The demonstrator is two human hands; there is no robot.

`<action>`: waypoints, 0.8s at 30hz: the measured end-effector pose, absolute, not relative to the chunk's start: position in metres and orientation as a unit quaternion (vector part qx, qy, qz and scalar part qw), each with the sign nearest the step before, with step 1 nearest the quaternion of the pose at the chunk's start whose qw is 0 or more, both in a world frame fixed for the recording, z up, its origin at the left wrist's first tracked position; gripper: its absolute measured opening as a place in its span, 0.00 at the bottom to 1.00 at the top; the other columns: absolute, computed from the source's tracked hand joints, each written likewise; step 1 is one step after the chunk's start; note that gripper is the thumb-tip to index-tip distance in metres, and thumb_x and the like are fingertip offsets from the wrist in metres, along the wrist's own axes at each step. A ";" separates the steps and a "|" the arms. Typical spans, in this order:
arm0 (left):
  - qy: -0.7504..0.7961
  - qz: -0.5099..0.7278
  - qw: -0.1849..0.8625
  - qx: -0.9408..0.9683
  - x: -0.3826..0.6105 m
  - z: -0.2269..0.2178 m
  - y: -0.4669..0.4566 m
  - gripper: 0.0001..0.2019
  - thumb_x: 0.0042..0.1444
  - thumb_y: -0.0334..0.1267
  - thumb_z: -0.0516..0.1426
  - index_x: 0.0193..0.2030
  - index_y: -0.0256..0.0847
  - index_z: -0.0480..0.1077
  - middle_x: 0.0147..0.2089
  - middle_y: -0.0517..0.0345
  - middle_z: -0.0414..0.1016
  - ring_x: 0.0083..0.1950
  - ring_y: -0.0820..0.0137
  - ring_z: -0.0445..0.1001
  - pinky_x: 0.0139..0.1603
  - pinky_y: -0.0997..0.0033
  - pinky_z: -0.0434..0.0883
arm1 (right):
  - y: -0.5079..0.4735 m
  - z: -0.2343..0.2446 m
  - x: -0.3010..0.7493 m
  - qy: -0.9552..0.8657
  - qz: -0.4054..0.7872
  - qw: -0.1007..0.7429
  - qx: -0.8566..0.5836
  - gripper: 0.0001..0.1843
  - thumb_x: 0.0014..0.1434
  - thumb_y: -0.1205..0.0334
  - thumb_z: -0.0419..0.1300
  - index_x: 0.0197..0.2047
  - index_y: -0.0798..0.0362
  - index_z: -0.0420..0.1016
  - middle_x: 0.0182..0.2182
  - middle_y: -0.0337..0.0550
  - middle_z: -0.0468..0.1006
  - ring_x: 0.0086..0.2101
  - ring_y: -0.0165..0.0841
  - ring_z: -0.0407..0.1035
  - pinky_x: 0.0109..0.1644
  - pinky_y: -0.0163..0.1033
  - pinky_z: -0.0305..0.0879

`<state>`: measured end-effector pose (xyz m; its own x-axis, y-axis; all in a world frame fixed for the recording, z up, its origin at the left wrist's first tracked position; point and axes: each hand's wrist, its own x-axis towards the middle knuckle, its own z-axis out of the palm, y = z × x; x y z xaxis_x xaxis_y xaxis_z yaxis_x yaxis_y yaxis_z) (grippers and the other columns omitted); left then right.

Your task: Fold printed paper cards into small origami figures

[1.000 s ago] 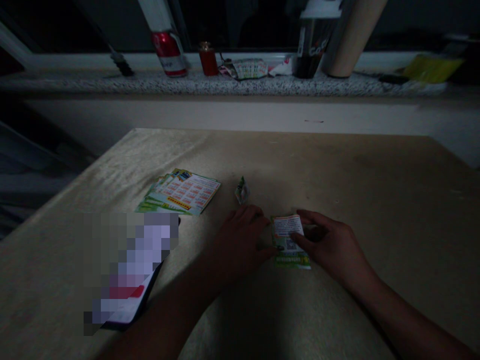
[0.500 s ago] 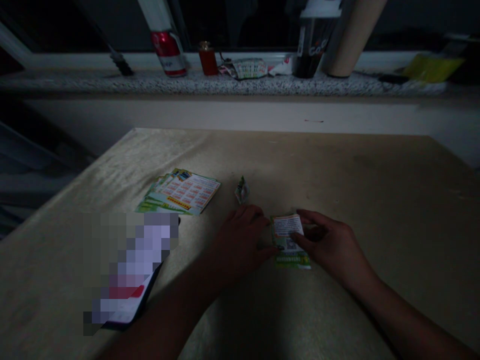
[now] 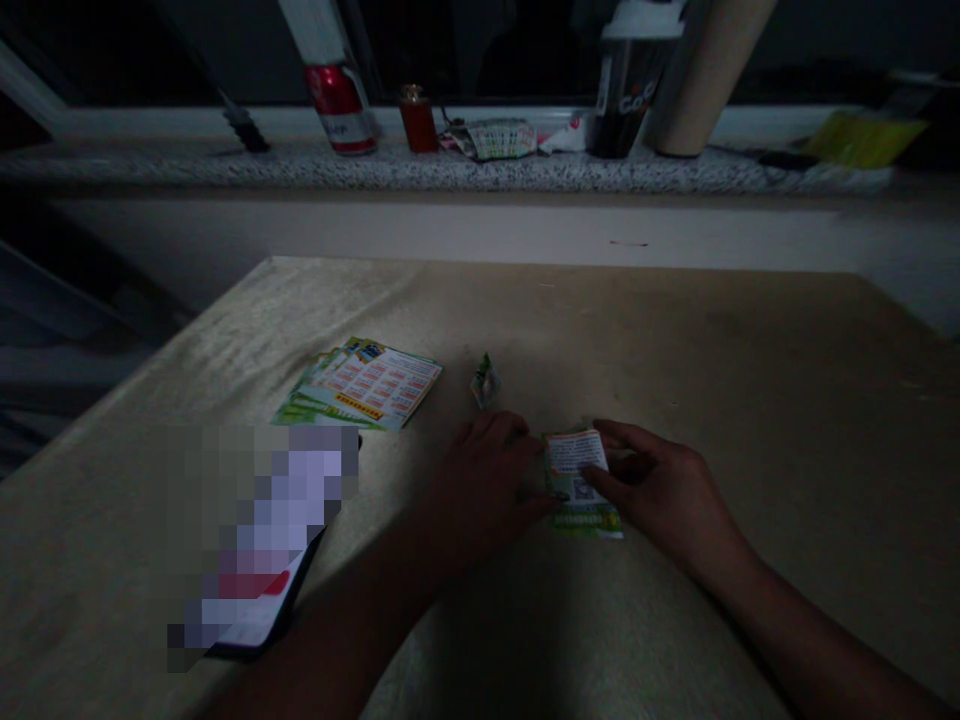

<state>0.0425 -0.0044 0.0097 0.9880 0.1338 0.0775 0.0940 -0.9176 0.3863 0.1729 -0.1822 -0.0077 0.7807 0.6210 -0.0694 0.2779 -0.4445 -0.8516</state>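
Between my hands is a small green-and-white printed leaflet (image 3: 576, 455), with lines of text and a square code on its face. My right hand (image 3: 660, 480) pinches its right edge, thumb on top and index finger at the upper corner. At the left edge, my left hand (image 3: 487, 480) grips it with the thumb on the lower left; the other fingers are curled and dark in shadow. A small folded paper piece (image 3: 486, 380) with green on it stands just beyond my left hand. Farther left lies a fanned stack of similar leaflets (image 3: 375, 385).
A phone (image 3: 277, 600) with a partly blurred screen lies left of my left forearm on the cloth-covered table (image 3: 675, 330). Along the windowsill (image 3: 480, 175) stand a red can (image 3: 341, 110), a small red bottle (image 3: 418, 120), a crumpled wrapper (image 3: 499, 140) and a lidded cup (image 3: 626, 90).
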 end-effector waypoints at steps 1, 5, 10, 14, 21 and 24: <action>0.060 0.050 0.196 0.977 0.043 0.010 -0.005 0.24 0.53 0.47 0.67 0.54 0.41 0.72 0.55 0.50 0.70 0.58 0.56 0.68 0.61 0.51 0.65 | -0.182 -0.008 0.173 -0.270 0.189 0.450 -0.830 0.27 0.52 0.58 0.67 0.56 0.52 0.77 0.34 0.45 0.87 0.30 0.41 0.82 0.35 0.44 0.80; 0.066 0.053 0.203 0.976 0.043 0.011 -0.006 0.23 0.52 0.47 0.67 0.53 0.40 0.73 0.55 0.50 0.70 0.58 0.56 0.68 0.61 0.52 0.65 | -0.183 -0.008 0.173 -0.270 0.187 0.447 -0.832 0.27 0.52 0.58 0.67 0.56 0.53 0.77 0.34 0.46 0.87 0.30 0.41 0.82 0.35 0.45 0.80; 0.048 0.049 0.209 0.975 0.041 0.009 -0.006 0.23 0.54 0.45 0.67 0.57 0.46 0.72 0.57 0.51 0.69 0.60 0.57 0.67 0.62 0.52 0.64 | -0.183 -0.008 0.172 -0.278 0.186 0.448 -0.829 0.26 0.53 0.59 0.67 0.56 0.53 0.77 0.34 0.46 0.87 0.29 0.41 0.82 0.35 0.44 0.80; 0.052 0.040 0.211 0.975 0.041 0.010 -0.006 0.20 0.55 0.45 0.66 0.55 0.48 0.75 0.60 0.50 0.67 0.63 0.55 0.65 0.63 0.50 0.62 | -0.181 -0.004 0.171 -0.294 0.167 0.437 -0.833 0.26 0.53 0.60 0.67 0.56 0.53 0.77 0.31 0.44 0.86 0.27 0.39 0.81 0.32 0.42 0.79; 0.091 0.033 0.214 0.972 0.041 0.009 -0.008 0.18 0.54 0.46 0.67 0.52 0.52 0.77 0.63 0.49 0.65 0.65 0.51 0.65 0.63 0.43 0.61 | -0.183 0.002 0.173 -0.386 0.049 0.279 -0.878 0.28 0.54 0.59 0.67 0.58 0.53 0.75 0.40 0.49 0.84 0.32 0.41 0.80 0.37 0.46 0.76; 0.092 0.036 0.213 0.972 0.040 0.009 -0.008 0.19 0.54 0.46 0.67 0.53 0.53 0.77 0.64 0.49 0.64 0.66 0.51 0.63 0.63 0.43 0.60 | -0.182 -0.001 0.177 -0.398 0.026 0.267 -0.877 0.30 0.54 0.55 0.68 0.59 0.52 0.73 0.46 0.50 0.82 0.37 0.43 0.80 0.41 0.48 0.77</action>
<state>0.0401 -0.0079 0.0094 0.9802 0.1953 0.0314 0.1643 -0.8924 0.4202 0.1766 -0.1820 -0.0010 0.6814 0.7125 0.1674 0.6848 -0.5399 -0.4895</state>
